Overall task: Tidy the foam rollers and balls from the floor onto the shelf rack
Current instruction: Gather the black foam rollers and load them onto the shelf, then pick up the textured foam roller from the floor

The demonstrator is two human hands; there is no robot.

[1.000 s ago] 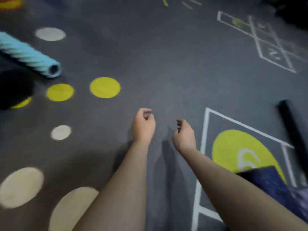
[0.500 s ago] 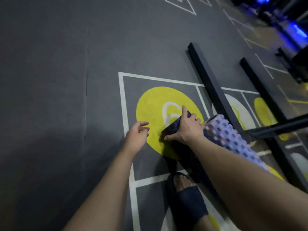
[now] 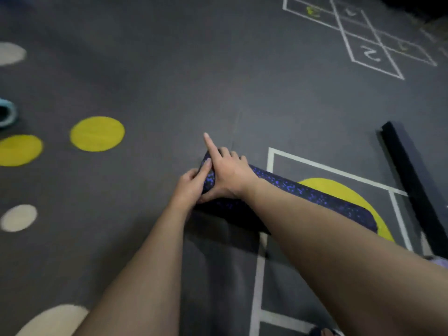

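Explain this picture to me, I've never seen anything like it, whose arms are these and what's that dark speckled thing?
No machine here: a person wears a camera on the head, so this picture looks down along their bare arms. Both hands hold one end of a dark foam roller with purple specks: the left hand wraps it from the side, the right hand lies over the top, index finger sticking out. Below is a grey floor painted with yellow circles and hopscotch squares. At the left edge shows the end of a light blue roller; on the right lies a black bar.
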